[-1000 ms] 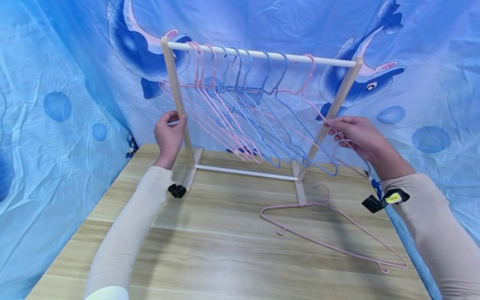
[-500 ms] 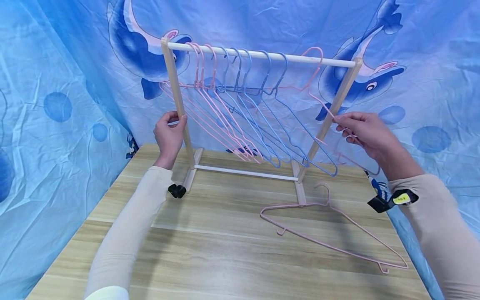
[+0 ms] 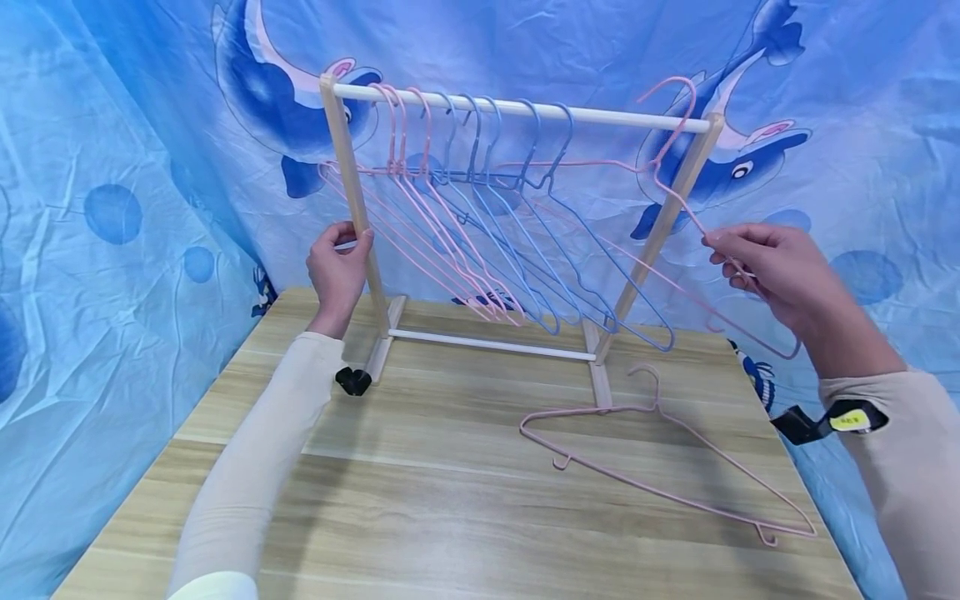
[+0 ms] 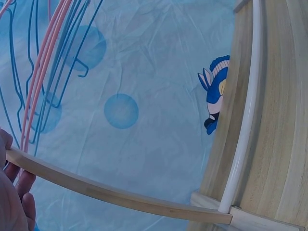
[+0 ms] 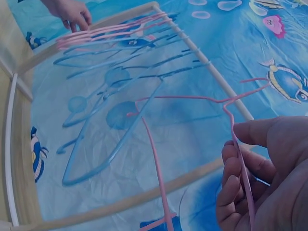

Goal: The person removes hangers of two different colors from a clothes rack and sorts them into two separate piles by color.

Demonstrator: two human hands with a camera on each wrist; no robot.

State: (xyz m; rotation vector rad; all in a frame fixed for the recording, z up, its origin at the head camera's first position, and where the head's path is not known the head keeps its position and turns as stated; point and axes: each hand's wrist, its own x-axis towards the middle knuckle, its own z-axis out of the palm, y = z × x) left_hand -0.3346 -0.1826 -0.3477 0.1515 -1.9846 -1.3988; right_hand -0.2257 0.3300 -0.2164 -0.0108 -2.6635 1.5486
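In the head view, my left hand pinches the left post of a wooden hanging rack between thumb and fingers. My right hand pinches the sloping shoulder of a pink clothes hanger near the rack's right post. That hanger's hook is off the white rail, up beside its right end. Several blue hangers hang along the middle of the rail, with pink hangers to their left. The right wrist view shows the thumb and fingers around the held hanger's wire.
Another pink hanger lies on the wooden table in front of the rack's right foot. A white lower bar joins the two feet. Behind the table hangs a blue curtain with dolphin prints.
My right hand has moved right with the pink hanger, and its hook has come up off the rail. My left hand has stayed on the left post.
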